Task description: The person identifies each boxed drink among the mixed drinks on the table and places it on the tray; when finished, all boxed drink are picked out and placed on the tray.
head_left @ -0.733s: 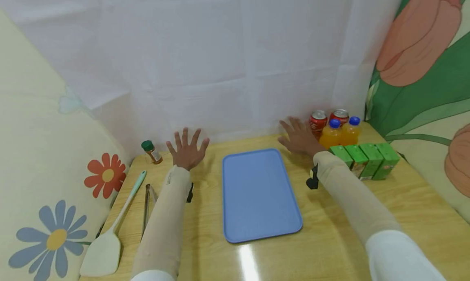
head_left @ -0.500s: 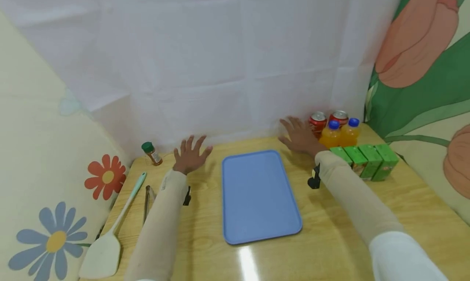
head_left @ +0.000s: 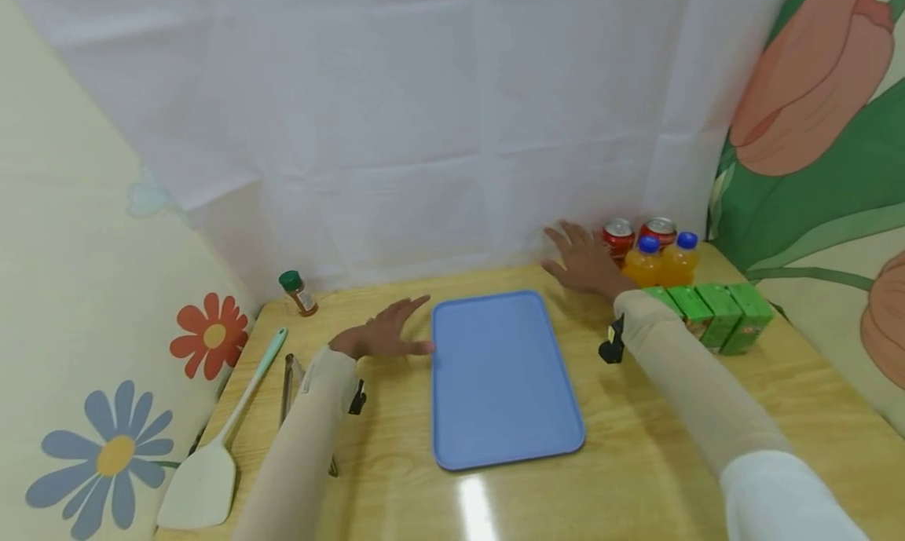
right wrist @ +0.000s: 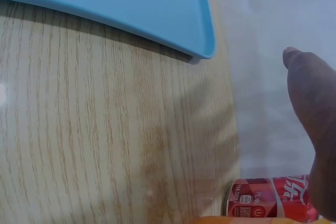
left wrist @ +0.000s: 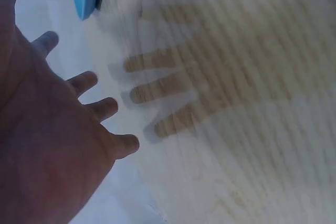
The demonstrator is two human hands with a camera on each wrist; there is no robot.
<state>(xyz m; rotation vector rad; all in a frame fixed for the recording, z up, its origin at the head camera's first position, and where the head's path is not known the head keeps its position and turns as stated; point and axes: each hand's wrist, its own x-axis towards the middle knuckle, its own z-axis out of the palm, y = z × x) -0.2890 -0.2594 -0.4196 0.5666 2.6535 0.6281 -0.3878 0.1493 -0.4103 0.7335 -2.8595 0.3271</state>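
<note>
A blue rectangular tray [head_left: 505,380] lies on the wooden table. My left hand [head_left: 385,333] is at its left side, fingers extended and thumb overlapping the tray's left rim in the head view. In the left wrist view the palm of that hand [left wrist: 47,129] faces the table, with its shadow on the wood. Beyond the tray's far right corner my right hand [head_left: 581,260] is spread and holds nothing. It is nearest to the red soda cans [head_left: 618,239]; one can [right wrist: 268,198] also shows beside the thumb [right wrist: 312,90] in the right wrist view.
Two orange drink bottles [head_left: 642,265] and several green drink cartons [head_left: 721,317] stand at the right. On the left are a spice jar [head_left: 298,294], a spatula [head_left: 201,486] and metal tongs [head_left: 287,388], partly under the left sleeve. A white cloth [head_left: 396,133] hangs behind the table.
My left hand has come down toward me and turned to the right, its fingers now pointing at the tray. The right hand has barely moved. The head view has shifted slightly.
</note>
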